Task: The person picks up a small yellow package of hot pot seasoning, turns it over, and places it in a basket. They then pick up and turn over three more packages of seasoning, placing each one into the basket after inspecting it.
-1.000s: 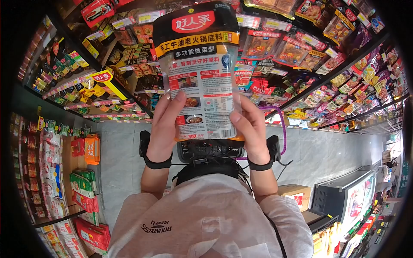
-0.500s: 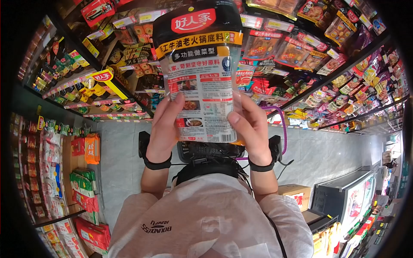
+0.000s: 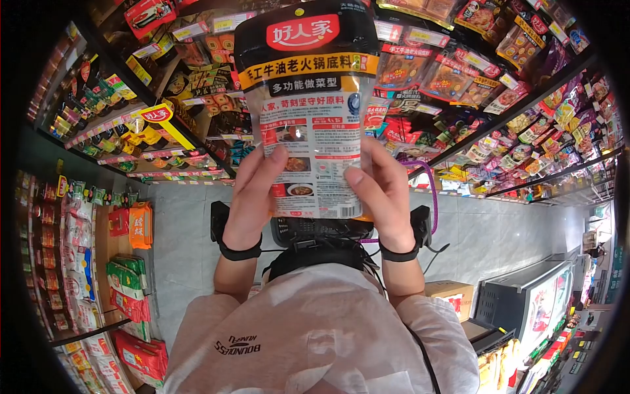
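Note:
A tall food pouch [image 3: 308, 131] with a black top, a red logo, a yellow band and a printed pale panel is held upright in front of my chest. My left hand [image 3: 252, 190] grips its lower left edge, thumb on the printed face. On the lower right edge, my right hand [image 3: 384, 194] holds it the same way. The fingers behind the pouch are hidden. Black bands circle both wrists.
Packed shelves [image 3: 190, 98] rise ahead, with more hanging packets [image 3: 453, 72] to the right. Shelves of bags [image 3: 128, 282] stand at the left. A freezer [image 3: 525, 295] and a cardboard box [image 3: 453, 295] are at the lower right. A purple cord [image 3: 433, 197] loops beside my right wrist.
The pouch has tilted slightly, and its top looks a little larger and lower. Both hands keep their hold, with the thumbs almost unmoved.

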{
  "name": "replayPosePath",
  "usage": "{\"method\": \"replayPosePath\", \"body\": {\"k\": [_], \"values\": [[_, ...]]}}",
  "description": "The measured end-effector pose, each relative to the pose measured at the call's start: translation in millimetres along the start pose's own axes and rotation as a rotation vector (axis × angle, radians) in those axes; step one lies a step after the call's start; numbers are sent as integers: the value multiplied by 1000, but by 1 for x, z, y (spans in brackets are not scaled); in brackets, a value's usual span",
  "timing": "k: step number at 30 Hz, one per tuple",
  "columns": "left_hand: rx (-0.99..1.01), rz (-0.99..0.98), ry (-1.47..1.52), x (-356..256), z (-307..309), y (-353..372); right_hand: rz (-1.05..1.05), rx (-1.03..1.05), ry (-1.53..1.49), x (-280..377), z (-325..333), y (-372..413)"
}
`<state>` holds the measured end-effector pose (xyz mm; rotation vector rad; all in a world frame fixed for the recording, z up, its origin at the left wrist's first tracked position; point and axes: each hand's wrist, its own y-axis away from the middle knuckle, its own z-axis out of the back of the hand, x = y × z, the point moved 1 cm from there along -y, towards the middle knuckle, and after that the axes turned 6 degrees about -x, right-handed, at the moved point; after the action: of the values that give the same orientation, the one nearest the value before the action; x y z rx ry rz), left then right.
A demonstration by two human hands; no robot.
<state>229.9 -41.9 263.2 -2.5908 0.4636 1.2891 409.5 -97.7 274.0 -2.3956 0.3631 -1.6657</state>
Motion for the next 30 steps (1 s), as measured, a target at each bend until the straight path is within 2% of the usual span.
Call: {"method": "replayPosePath", "body": {"k": [9,18,24,30], "values": [[47,4,-13,0,-2,4,16,-13,42,1,-1,1],[14,-7,-216,9,3,7,-28,-55,78,-1,0,1],[113,-16,-275,9,1,8,-39,-70,114,-3,2,1],[125,-14,-306,15,6,8,-11,-64,127,-7,5,3]]}}
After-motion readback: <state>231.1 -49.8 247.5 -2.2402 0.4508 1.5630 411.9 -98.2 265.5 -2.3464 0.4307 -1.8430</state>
